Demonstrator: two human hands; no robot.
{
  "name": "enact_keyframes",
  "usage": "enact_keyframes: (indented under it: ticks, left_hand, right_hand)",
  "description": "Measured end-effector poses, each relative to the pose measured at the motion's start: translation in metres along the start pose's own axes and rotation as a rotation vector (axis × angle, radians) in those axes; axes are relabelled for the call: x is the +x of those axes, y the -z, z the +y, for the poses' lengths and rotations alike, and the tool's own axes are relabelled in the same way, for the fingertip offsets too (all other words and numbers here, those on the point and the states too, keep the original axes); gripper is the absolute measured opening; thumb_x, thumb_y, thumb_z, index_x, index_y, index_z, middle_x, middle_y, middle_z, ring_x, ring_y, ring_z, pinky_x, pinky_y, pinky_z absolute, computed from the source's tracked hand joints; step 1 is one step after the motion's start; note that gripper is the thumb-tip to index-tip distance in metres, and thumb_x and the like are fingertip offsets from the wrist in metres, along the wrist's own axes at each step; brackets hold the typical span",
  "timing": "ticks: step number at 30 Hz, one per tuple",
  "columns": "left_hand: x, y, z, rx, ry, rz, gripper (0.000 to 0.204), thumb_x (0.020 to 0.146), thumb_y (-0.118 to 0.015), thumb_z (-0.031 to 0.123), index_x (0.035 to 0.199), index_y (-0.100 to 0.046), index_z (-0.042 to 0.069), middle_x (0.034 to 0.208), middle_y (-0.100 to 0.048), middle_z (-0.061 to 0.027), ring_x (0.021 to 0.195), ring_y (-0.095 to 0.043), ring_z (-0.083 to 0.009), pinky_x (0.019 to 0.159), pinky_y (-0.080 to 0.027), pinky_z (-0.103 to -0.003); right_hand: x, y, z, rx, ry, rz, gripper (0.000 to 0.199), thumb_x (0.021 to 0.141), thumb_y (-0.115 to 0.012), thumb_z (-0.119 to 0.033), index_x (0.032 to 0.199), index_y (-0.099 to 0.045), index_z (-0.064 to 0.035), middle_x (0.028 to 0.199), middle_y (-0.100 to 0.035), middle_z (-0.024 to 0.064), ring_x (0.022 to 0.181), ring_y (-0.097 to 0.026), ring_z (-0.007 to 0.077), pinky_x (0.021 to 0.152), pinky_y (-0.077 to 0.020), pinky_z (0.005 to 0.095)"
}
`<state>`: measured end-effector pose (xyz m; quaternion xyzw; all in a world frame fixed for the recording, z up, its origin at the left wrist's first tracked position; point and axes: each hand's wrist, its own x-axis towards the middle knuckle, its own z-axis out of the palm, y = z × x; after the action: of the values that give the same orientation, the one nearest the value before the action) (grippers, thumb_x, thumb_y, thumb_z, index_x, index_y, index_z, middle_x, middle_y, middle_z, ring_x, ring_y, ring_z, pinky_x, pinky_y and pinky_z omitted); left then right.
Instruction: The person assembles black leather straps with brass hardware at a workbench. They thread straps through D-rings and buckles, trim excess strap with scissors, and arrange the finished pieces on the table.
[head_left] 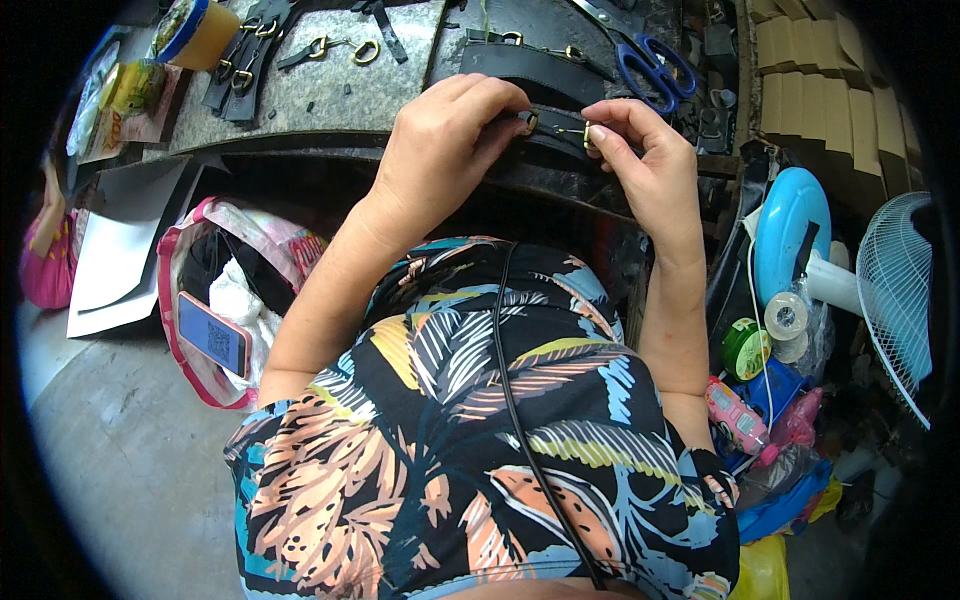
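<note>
My left hand (445, 140) is closed, its thumb and fingers pinching the end of a narrow black strap with a brass-coloured fitting (530, 123). To its right, my right hand (652, 160) pinches a small brass-coloured buckle (587, 135) between thumb and forefinger. A thin metal prong reaches from this buckle toward the left hand. Both hands are raised over the bench's near edge. Just behind them lies a wide black strap piece (530, 72) with brass-coloured buckles. Fingertip details are partly hidden.
Blue-handled scissors (655, 75) lie behind my right hand. More black straps with buckles (248, 60) rest on the grey bench top (340, 95), near a jar (200, 35). At right stand a white fan (895, 290) and cardboard pieces (820, 110). A bag (175, 250) holding a phone (212, 335) sits left.
</note>
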<state>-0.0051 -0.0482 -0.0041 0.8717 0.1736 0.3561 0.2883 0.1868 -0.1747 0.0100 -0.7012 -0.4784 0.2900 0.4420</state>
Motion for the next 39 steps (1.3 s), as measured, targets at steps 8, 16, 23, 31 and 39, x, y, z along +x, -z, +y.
enact_keyframes:
  ticks: [8, 16, 23, 31, 39]
  left_hand:
    - [-0.004, -0.004, -0.005, 0.147, 0.059, -0.07, 0.018, 0.087, -0.074, 0.001, 0.104, -0.069, 0.004, 0.094, -0.066, -0.0114, 0.082, -0.069, -0.0304, 0.072, -0.056, -0.037]
    - [-0.012, 0.0, -0.002, 0.307, 0.013, -0.06, 0.02, 0.082, -0.071, 0.0, 0.101, -0.071, 0.005, 0.093, -0.065, -0.0097, 0.088, -0.066, -0.03, 0.077, -0.055, -0.039]
    - [-0.017, 0.008, 0.002, 0.524, -0.072, -0.065, 0.022, 0.077, -0.07, 0.006, 0.099, -0.072, 0.01, 0.09, -0.063, -0.0046, 0.089, -0.059, -0.0249, 0.077, -0.053, -0.035]
    - [-0.021, 0.019, 0.007, 0.593, 0.102, -0.023, 0.035, 0.076, -0.083, 0.015, 0.109, -0.073, 0.011, 0.097, -0.067, -0.0045, 0.093, -0.06, -0.0267, 0.08, -0.051, -0.037]
    - [-0.023, 0.025, 0.004, 0.539, 0.097, 0.0, 0.03, 0.078, -0.081, 0.015, 0.107, -0.075, 0.012, 0.098, -0.066, -0.0053, 0.092, -0.059, -0.0273, 0.079, -0.051, -0.039]
  right_hand:
    - [0.0, -0.004, 0.0, -0.359, 0.047, 0.091, 0.019, 0.091, -0.073, -0.01, 0.108, -0.072, -0.0032, 0.081, -0.071, 0.0059, 0.072, -0.066, 0.012, 0.068, -0.0524, 0.0299]
    - [-0.002, 0.008, 0.006, -0.112, 0.02, 0.036, 0.018, 0.092, -0.068, -0.007, 0.109, -0.074, -0.0027, 0.083, -0.071, 0.006, 0.073, -0.063, 0.0121, 0.068, -0.0509, 0.0286]
    - [-0.007, 0.009, 0.004, -0.216, 0.025, -0.008, 0.018, 0.093, -0.066, -0.001, 0.11, -0.073, 0.0, 0.089, -0.071, 0.0021, 0.077, -0.059, 0.006, 0.071, -0.0485, 0.0229]
    - [-0.009, 0.006, -0.002, -0.349, 0.022, 0.066, 0.019, 0.085, -0.077, -0.004, 0.104, -0.073, -0.0015, 0.084, -0.07, 0.0045, 0.068, -0.056, 0.0076, 0.064, -0.0465, 0.0241]
    - [-0.01, 0.006, -0.009, -0.45, 0.12, 0.174, 0.019, 0.081, -0.081, -0.01, 0.099, -0.074, -0.0057, 0.091, -0.068, 0.007, 0.073, -0.065, 0.02, 0.067, -0.0513, 0.0315]
